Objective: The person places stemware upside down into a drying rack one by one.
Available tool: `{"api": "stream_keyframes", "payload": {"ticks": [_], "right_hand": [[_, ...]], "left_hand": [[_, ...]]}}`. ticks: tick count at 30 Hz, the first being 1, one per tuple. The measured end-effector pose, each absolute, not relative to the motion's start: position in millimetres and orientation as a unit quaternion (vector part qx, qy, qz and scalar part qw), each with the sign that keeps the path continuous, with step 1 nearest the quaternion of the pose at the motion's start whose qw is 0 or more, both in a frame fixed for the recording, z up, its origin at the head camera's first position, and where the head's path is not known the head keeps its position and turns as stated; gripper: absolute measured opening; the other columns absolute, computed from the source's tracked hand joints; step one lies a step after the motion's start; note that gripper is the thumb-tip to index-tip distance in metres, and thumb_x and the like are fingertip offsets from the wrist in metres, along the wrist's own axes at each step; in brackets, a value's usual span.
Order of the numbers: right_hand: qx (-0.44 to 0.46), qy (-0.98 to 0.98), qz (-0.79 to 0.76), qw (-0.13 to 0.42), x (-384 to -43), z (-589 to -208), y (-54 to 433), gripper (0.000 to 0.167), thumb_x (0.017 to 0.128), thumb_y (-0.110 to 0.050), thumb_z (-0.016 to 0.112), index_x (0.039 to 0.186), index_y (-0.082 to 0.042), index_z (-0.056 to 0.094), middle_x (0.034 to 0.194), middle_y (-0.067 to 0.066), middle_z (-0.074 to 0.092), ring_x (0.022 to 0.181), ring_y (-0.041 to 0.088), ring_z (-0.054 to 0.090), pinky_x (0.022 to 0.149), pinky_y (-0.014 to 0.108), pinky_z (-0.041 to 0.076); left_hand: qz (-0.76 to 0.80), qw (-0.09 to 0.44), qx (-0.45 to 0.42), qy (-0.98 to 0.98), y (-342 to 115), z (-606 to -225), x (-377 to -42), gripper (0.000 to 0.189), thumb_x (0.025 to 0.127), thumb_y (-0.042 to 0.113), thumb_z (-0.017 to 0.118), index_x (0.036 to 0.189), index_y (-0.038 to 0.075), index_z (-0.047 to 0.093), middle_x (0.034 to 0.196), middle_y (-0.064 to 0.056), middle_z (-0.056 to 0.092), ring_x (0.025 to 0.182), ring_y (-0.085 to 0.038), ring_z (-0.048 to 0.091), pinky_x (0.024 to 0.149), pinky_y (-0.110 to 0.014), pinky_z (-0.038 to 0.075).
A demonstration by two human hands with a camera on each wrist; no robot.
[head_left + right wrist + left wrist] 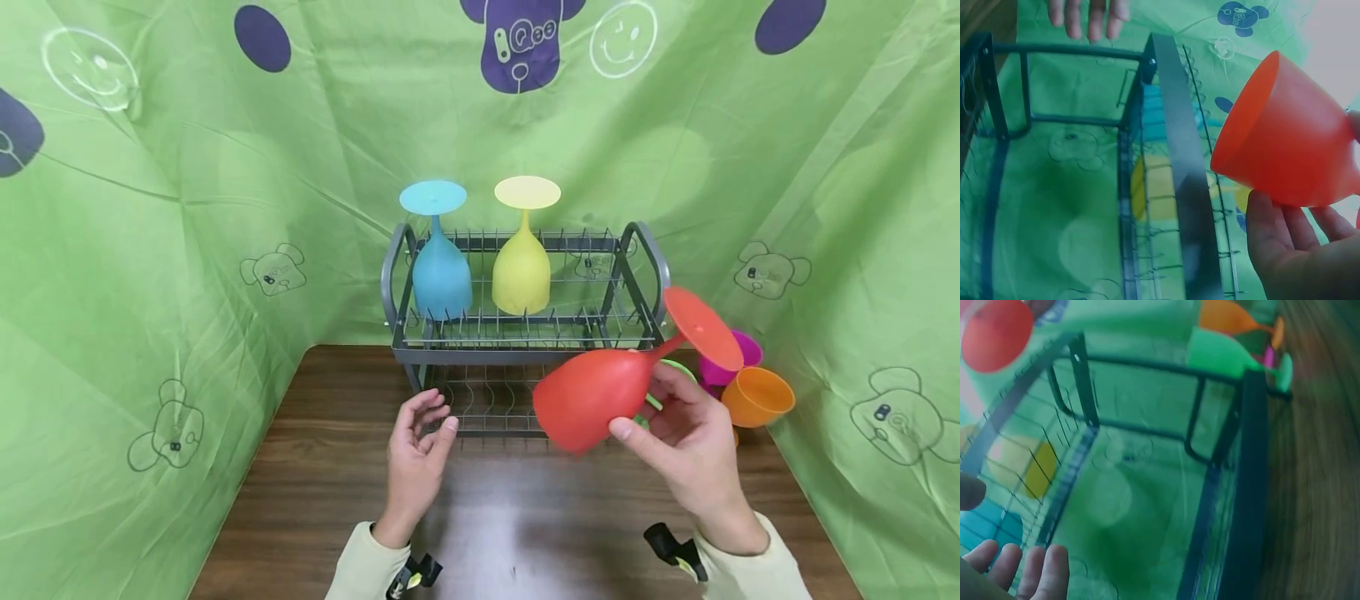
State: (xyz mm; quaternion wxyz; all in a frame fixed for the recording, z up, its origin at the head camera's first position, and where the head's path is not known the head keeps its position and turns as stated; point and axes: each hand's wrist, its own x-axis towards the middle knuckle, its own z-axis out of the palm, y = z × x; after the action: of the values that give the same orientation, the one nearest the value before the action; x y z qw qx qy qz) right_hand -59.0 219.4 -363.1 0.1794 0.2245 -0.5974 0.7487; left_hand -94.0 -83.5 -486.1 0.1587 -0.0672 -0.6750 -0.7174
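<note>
A red plastic goblet (592, 396) is tilted in my right hand (693, 442), its bowl toward the left and its foot up to the right. Fingers and thumb grip it by the bowl near the stem, as the right wrist view also shows with the goblet (1297, 137). My left hand (420, 454) is held in front of the dish rack (487, 357), fingers loosely bent and holding nothing. On the rack's upper tier a blue goblet (442, 279) and a yellow goblet (522, 275) stand upside down, feet up.
Right of the rack are an orange goblet (757, 397), a magenta goblet (738, 346) and a green goblet (1225, 356), partly hidden by my right hand in the head view. Green printed cloth (150, 292) surrounds the brown wooden table (300, 500) at back and sides.
</note>
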Motion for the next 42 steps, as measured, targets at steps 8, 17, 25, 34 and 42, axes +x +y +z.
{"api": "stream_keyframes", "payload": {"ticks": [8,17,25,34,42], "right_hand": [[0.183,-0.632,0.726,0.202,-74.0,-333.8,228.8,0.059,0.08,0.028,0.066,0.137,0.018,0.056,0.126,0.016,0.073,0.109,0.022,0.073,0.089,0.029,0.063],[0.141,-0.666,0.699,0.221,-101.1,-294.8,235.7,0.056,0.085,0.015,0.076,0.139,0.006,0.064,0.125,0.012,0.074,0.107,0.022,0.07,0.09,0.025,0.062],[0.101,-0.735,0.628,0.235,-136.8,-274.6,243.4,0.055,0.086,-0.004,0.085,0.138,-0.007,0.069,0.123,0.006,0.075,0.108,0.02,0.069,0.085,0.018,0.061],[0.038,-0.825,0.53,0.191,-180.0,-271.5,246.3,0.063,0.089,-0.033,0.086,0.146,-0.021,0.063,0.134,0.002,0.069,0.117,0.013,0.065,0.09,0.015,0.057],[0.002,-0.876,0.449,0.175,-194.1,-267.9,240.9,0.07,0.089,-0.048,0.082,0.149,-0.019,0.059,0.139,0.006,0.069,0.12,0.021,0.068,0.089,0.023,0.061]], "left_hand": [[-0.675,0.199,-0.003,-0.71,-102.4,-500.6,-112.3,0.04,0.097,0.004,0.074,0.135,-0.002,0.06,0.131,-0.015,0.064,0.114,-0.023,0.065,0.085,-0.019,0.06],[-0.657,0.22,0.063,-0.718,-115.7,-526.5,-141.7,0.048,0.096,-0.004,0.071,0.141,-0.006,0.052,0.138,-0.026,0.057,0.122,-0.04,0.06,0.086,-0.008,0.053],[-0.638,0.204,0.061,-0.74,-127.6,-546.2,-162.0,0.04,0.1,0.007,0.072,0.138,0.002,0.059,0.135,-0.018,0.061,0.125,-0.034,0.062,0.09,-0.011,0.052],[-0.627,0.185,0.069,-0.753,-128.8,-554.3,-175.2,0.03,0.099,0.015,0.076,0.125,0.005,0.066,0.119,-0.015,0.07,0.114,-0.027,0.067,0.088,-0.018,0.057],[-0.63,0.212,0.057,-0.744,-129.2,-555.7,-179.6,0.024,0.097,0.013,0.078,0.117,0.004,0.07,0.11,-0.015,0.072,0.105,-0.023,0.067,0.08,-0.02,0.059]]}}
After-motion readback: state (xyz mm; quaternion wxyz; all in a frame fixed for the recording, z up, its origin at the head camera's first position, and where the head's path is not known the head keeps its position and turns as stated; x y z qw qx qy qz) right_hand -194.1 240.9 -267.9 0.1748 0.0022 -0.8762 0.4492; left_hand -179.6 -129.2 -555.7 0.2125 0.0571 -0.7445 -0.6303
